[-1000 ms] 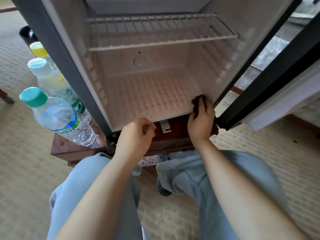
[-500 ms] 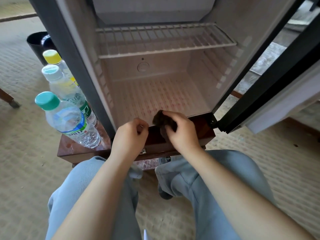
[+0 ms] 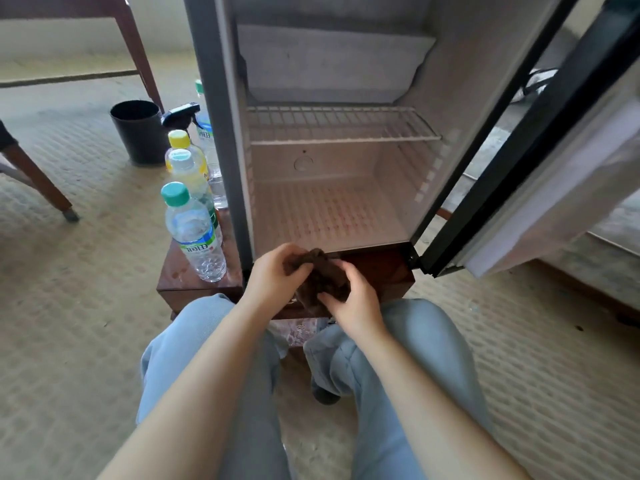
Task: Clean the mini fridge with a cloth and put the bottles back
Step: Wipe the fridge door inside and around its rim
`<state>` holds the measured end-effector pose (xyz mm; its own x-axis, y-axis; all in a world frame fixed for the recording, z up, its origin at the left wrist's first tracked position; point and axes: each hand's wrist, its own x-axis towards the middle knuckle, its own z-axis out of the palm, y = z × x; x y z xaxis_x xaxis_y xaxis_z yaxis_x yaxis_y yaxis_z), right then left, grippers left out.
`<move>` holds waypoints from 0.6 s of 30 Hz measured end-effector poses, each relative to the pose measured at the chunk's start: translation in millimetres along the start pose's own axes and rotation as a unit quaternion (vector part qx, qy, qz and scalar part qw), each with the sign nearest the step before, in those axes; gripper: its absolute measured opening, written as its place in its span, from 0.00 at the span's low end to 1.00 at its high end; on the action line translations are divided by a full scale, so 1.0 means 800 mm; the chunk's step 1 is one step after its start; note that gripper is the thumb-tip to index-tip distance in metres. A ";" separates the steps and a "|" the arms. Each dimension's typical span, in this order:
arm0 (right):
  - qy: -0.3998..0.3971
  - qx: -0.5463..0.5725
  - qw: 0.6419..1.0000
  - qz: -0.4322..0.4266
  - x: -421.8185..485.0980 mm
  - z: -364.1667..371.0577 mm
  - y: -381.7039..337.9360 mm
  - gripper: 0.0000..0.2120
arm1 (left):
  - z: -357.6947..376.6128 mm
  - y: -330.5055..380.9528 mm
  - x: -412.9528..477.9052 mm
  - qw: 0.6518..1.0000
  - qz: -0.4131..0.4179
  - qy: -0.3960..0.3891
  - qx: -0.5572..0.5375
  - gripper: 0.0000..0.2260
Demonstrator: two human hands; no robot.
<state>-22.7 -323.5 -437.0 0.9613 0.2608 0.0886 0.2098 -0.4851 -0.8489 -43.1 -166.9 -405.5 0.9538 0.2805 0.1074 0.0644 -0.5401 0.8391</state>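
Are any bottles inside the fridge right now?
No, the bottles stand outside on the wooden stand beside the fridge, and its wire shelf and floor hold none.

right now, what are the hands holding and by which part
The bunched dark brown cloth, held between both: the left hand grips its upper left side, the right hand its lower right edge.

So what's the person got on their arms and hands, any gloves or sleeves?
No gloves: the left hand and right hand are bare, with no ring, watch or bracelet showing. The left forearm and right forearm are bare too, no sleeve in view. Light blue trousers cover the legs.
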 end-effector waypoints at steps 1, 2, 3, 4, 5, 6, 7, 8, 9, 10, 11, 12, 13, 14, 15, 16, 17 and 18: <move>-0.009 0.002 1.000 0.006 -0.006 -0.004 -0.003 0.24 | -0.005 0.003 -0.007 1.000 0.000 0.004 -0.021 0.07; -0.017 0.005 1.000 0.010 -0.013 -0.010 -0.006 0.23 | -0.008 0.006 -0.013 0.999 -0.002 0.003 -0.045 0.08; -0.024 0.007 1.000 0.011 -0.019 -0.019 -0.010 0.22 | -0.011 0.010 -0.019 0.998 -0.005 0.001 -0.068 0.09; -0.026 0.004 1.000 0.009 -0.027 -0.030 -0.015 0.22 | -0.012 0.016 -0.025 0.996 -0.012 -0.006 -0.085 0.09; -0.024 -0.006 1.000 0.006 -0.034 -0.042 -0.020 0.20 | -0.013 0.024 -0.031 0.995 -0.020 -0.013 -0.097 0.09; -0.014 -0.018 1.000 -0.001 -0.041 -0.056 -0.027 0.18 | -0.013 0.036 -0.036 0.994 -0.029 -0.019 -0.106 0.07; 0.001 -0.026 1.000 -0.006 -0.046 -0.072 -0.034 0.15 | -0.011 0.050 -0.038 0.992 -0.033 -0.026 -0.117 0.06; 0.015 -0.027 0.999 -0.011 -0.052 -0.089 -0.042 0.12 | -0.009 0.067 -0.039 0.991 -0.032 -0.036 -0.122 0.06; 0.029 -0.023 0.999 -0.014 -0.056 -0.108 -0.050 0.08 | -0.007 0.087 -0.039 0.992 -0.022 -0.047 -0.119 0.05; 0.041 -0.020 0.999 -0.016 -0.059 -0.129 -0.058 0.06 | -0.005 0.110 -0.037 0.993 -0.001 -0.059 -0.107 0.05; 0.054 -0.019 0.998 -0.015 -0.060 -0.152 -0.066 0.04 | -0.002 0.134 -0.034 0.993 0.027 -0.068 -0.089 0.05; 0.068 -0.019 0.997 -0.011 -0.063 -0.175 -0.072 0.04 | 0.000 0.159 -0.032 0.994 0.059 -0.068 -0.061 0.05; 0.087 -0.015 0.996 -0.006 -0.065 -0.200 -0.078 0.03 | 0.002 0.185 -0.031 0.993 0.096 -0.057 -0.027 0.06; 0.108 -0.007 0.994 -0.002 -0.068 -0.226 -0.083 0.03 | 0.003 0.210 -0.029 0.990 0.135 -0.039 0.005 0.08; 0.129 0.002 0.992 0.003 -0.071 -0.252 -0.087 0.04 | 0.004 0.236 -0.029 0.984 0.174 -0.021 0.027 0.10; 0.149 0.005 0.989 0.008 -0.074 -0.278 -0.091 0.04 | 0.004 0.263 -0.027 0.977 0.211 -0.006 0.041 0.11; 0.170 0.009 0.985 0.013 -0.077 -0.303 -0.092 0.04 | 0.004 0.289 -0.025 0.967 0.251 0.006 0.051 0.12; 0.193 0.019 0.981 0.015 -0.080 -0.326 -0.093 0.04 | 0.005 0.315 -0.022 0.954 0.292 0.014 0.063 0.11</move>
<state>-53.4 -522.1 -243.7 0.9646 -0.0920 0.2471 0.1801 -0.4543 -0.8725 -42.3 -311.3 -197.8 0.8299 -0.0783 0.5524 -0.4394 -0.7019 0.5607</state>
